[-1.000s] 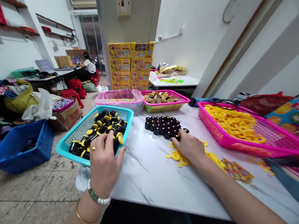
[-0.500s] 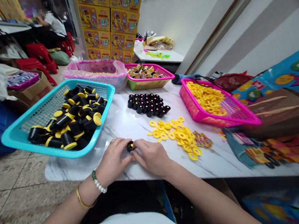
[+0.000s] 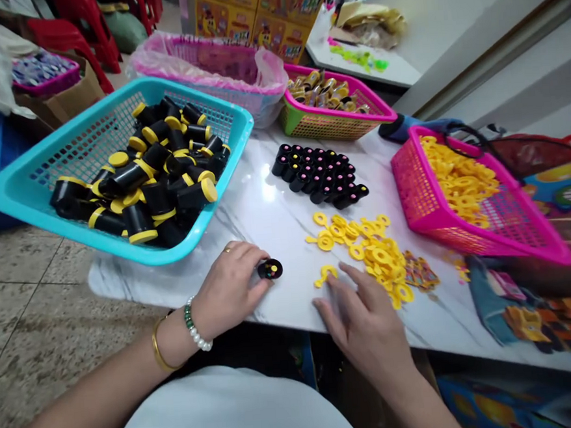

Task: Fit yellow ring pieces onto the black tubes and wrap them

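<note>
My left hand (image 3: pixel 236 279) is wrapped round a small black cylinder (image 3: pixel 270 269), whose open end faces right and shows a bit of yellow inside. My right hand (image 3: pixel 363 306) is apart from it, fingers spread, with the index fingertip at a yellow ring piece (image 3: pixel 325 275) lying on the table. Just beyond that hand spreads a loose pile of yellow ring pieces (image 3: pixel 381 263). Farther back, black cylinders (image 3: pixel 319 172) stand in a tight group, most with pink dots on top and some with yellow.
A turquoise basket (image 3: pixel 171 251) of black cylinders with yellow caps stands at left. At right is a pink basket (image 3: pixel 422 211) of yellow rings. A pink-and-green basket (image 3: pixel 328 125) and a plastic-lined basket (image 3: pixel 258 102) stand behind. Small printed packets (image 3: pixel 420 271) lie beside the pile.
My right hand has left the black cylinder and moved right to a yellow ring piece. My left hand still holds the cylinder. The view has tilted down.
</note>
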A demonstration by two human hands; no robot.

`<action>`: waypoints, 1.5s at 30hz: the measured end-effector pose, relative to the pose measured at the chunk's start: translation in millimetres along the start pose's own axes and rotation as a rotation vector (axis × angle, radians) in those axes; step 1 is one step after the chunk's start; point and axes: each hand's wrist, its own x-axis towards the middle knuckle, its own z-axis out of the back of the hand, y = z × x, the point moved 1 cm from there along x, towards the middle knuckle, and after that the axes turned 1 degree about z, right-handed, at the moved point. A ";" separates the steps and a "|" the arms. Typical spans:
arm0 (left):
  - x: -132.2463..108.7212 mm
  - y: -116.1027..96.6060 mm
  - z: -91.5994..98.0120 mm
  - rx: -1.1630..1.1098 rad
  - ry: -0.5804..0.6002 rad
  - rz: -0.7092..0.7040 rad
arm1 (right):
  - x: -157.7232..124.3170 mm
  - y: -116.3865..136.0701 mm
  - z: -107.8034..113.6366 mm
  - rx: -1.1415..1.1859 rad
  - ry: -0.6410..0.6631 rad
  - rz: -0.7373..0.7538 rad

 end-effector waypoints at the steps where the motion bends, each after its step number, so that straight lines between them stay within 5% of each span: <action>1: -0.1 0.1 0.0 -0.002 -0.003 -0.003 | 0.1 5.2 3.3 0.041 0.062 0.031; 7: 1.9 3.1 -0.8 -0.010 0.018 -0.021 | 25.2 13.5 12.1 0.100 0.460 0.156; 11: 1.7 4.6 0.4 -0.028 0.002 -0.027 | 48.7 10.6 10.9 0.118 0.548 0.176; 14: 1.2 5.8 0.9 -0.045 0.001 -0.021 | 59.4 4.9 8.1 0.209 0.604 0.045; 17: 1.2 7.0 0.4 -0.052 0.006 -0.013 | 65.7 -2.8 5.9 0.376 0.587 -0.240; 24: 2.2 7.3 -2.1 -0.039 0.018 -0.030 | 75.2 8.4 -4.7 1.308 0.592 -0.776; 35: 5.0 6.9 -1.4 0.028 0.080 -0.002 | 89.3 41.5 -24.2 1.498 0.459 -0.890; 45: 7.6 5.9 -1.3 0.102 0.166 -0.021 | 81.1 47.5 -23.3 1.319 0.434 -0.866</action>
